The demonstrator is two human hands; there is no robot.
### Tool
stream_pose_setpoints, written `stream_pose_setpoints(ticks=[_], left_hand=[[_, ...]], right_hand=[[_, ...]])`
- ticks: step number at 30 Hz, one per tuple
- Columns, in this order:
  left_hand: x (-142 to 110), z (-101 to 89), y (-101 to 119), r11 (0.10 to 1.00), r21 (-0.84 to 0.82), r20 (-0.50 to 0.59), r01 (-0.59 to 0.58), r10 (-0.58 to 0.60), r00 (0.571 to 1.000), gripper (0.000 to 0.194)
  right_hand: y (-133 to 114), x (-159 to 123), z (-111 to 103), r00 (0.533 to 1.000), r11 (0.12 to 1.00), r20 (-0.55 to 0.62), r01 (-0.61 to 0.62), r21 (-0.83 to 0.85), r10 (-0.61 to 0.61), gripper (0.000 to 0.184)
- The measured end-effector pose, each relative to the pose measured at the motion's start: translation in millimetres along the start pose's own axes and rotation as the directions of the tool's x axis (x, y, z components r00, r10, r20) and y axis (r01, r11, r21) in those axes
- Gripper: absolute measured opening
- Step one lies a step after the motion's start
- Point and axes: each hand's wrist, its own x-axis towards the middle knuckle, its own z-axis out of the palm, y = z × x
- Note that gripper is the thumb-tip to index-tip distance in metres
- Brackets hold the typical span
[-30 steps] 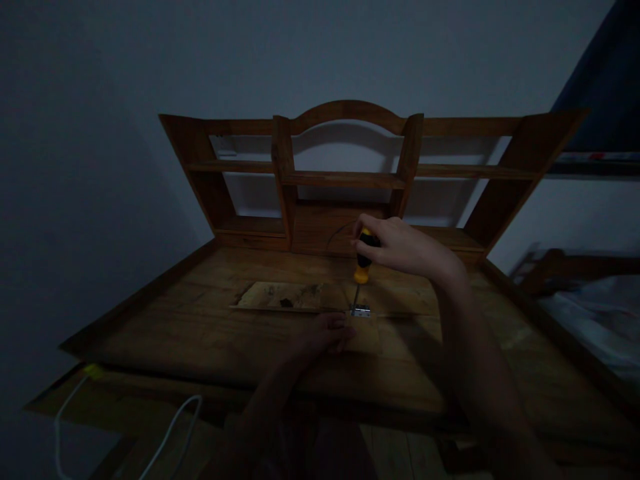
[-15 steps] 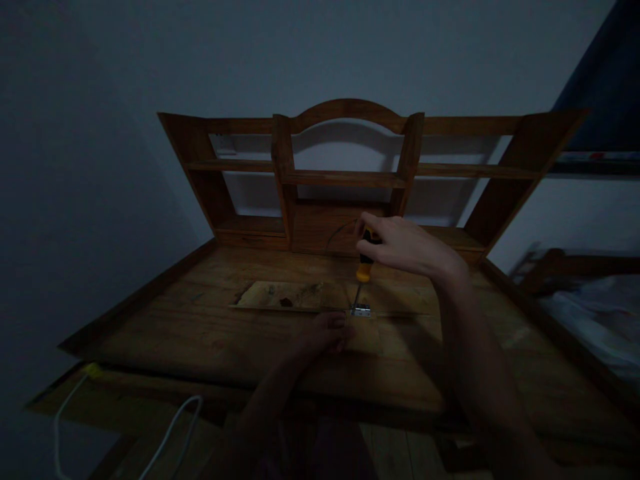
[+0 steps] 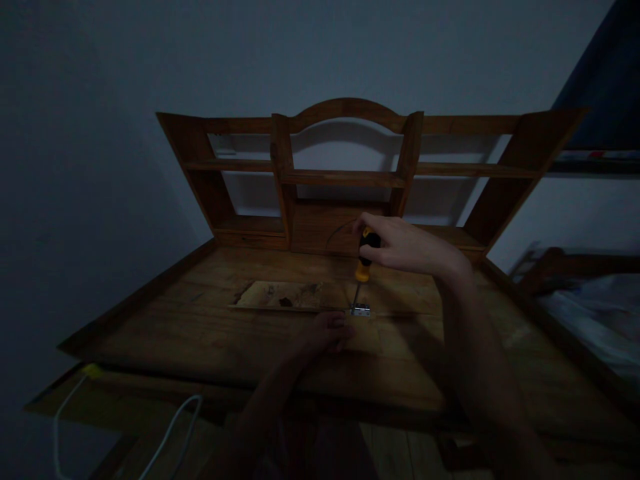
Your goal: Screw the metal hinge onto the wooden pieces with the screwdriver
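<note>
My right hand (image 3: 387, 241) is wrapped around the black and yellow handle of a screwdriver (image 3: 363, 272). The tool points down, slightly tilted, and its tip meets the left part of a small metal hinge (image 3: 361, 310). Beneath the hinge lies a pale wooden board (image 3: 367, 337) on the desktop. At the board's left edge, just beside the hinge, my left hand (image 3: 331, 331) has its fingers curled and pressed on the wood. The screw under the tip is too small to make out.
A wooden desk (image 3: 200, 320) carries a shelf unit (image 3: 345, 179) along the wall. Left of the hinge, a pale rough strip (image 3: 280, 295) with a dark hole shows in the desktop. A white cable (image 3: 170, 427) hangs at the front left. Bedding (image 3: 595, 320) lies to the right.
My right hand has turned very slightly with the screwdriver, whose handle leans a little differently. The left hand and the hinge stay in place.
</note>
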Motion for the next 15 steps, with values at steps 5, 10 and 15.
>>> stream_pose_setpoints(ticks=[5, 10, 15], left_hand=[[1.7, -2.4, -4.3, 1.0, 0.009, 0.023, -0.014, 0.014, 1.0, 0.041], [1.3, -0.4, -2.6, 1.0, -0.013, -0.014, 0.012, -0.013, 1.0, 0.044], [0.8, -0.1, -2.5, 1.0, -0.005, -0.009, 0.013, -0.013, 1.0, 0.042]], right_hand=[[0.7, -1.3, -0.2, 1.0, 1.0, -0.011, -0.023, -0.019, 0.023, 0.03], [1.3, 0.1, -0.5, 1.0, 1.0, -0.004, -0.013, 0.022, 0.013, 0.024], [-1.7, -0.7, -0.3, 1.0, 1.0, 0.003, 0.005, 0.004, -0.005, 0.027]])
